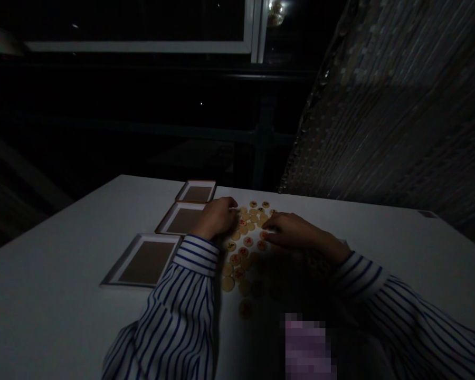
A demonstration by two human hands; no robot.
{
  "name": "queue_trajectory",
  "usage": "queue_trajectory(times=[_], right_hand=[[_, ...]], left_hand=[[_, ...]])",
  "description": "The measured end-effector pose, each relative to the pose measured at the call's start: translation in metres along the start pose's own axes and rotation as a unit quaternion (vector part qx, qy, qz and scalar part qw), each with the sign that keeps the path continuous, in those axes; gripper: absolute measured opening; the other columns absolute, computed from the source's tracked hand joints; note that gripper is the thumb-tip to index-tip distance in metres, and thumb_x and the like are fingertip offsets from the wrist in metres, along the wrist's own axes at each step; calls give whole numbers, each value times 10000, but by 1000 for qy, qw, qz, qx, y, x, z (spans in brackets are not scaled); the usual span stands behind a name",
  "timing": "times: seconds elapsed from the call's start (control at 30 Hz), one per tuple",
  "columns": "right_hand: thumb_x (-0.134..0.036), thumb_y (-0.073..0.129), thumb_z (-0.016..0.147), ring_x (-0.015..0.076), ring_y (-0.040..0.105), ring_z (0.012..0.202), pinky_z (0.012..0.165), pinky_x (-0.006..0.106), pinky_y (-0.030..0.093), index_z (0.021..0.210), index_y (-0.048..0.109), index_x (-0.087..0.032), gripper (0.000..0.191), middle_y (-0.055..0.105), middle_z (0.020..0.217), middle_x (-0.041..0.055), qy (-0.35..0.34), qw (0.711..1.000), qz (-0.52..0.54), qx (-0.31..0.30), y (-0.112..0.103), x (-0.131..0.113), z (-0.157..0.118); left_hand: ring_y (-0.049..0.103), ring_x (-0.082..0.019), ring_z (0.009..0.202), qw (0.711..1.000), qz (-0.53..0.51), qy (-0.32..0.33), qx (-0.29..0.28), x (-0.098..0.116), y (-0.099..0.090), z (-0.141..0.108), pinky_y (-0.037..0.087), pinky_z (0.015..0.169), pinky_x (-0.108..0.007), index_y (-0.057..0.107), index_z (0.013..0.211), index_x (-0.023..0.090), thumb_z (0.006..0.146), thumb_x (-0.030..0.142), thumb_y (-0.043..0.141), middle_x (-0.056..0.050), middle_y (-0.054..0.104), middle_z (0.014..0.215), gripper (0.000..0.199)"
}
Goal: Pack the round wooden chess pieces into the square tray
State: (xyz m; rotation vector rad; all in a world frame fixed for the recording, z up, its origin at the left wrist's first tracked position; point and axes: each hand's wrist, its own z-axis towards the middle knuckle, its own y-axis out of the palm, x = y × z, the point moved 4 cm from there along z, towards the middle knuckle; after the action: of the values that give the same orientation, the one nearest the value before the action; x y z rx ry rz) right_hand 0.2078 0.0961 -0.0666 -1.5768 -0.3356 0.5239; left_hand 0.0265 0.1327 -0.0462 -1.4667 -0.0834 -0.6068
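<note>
Several round wooden pieces (248, 241), some with red or black characters and some plain, lie spread over the white table between my two hands. At the left edge of the pieces is my left hand (219, 215), its fingers bent towards them and partly hidden by the hand itself. From the right, my right hand (291, 230) reaches over the pieces with its fingers apart, the fingertips beside a red-marked piece. Dark shadow covers the nearer pieces under my right arm.
Three shallow trays or box parts stand in a row on the left: a far one (199, 193), a middle one (182, 219) and a near one (148, 261). The white table (63, 253) extends both ways. A beaded curtain (380, 105) hangs behind at the right. A pixelated purple patch is at the bottom.
</note>
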Motion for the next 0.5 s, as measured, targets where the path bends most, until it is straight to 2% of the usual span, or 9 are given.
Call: queue_trajectory(times=[0.17, 0.5], right_hand=[[-335, 441, 803, 190, 556, 882, 724, 254, 359, 1009, 624, -222, 297, 632, 976, 60, 21, 999, -18, 29, -8, 4, 14], [-481, 409, 797, 220, 560, 880, 693, 293, 371, 914, 640, -199, 383, 617, 1000, 106, 116, 991, -63, 20, -2, -2, 42]], left_hand=[[586, -229, 902, 1000, 8, -5, -5, 1, 1, -1, 427, 772, -321, 599, 1013, 176, 784, 277, 450, -119, 644, 986, 291], [576, -243, 945, 1000, 11, 4, 2, 4, 2, -1, 418, 793, -327, 604, 1012, 155, 784, 248, 452, -136, 644, 1002, 289]])
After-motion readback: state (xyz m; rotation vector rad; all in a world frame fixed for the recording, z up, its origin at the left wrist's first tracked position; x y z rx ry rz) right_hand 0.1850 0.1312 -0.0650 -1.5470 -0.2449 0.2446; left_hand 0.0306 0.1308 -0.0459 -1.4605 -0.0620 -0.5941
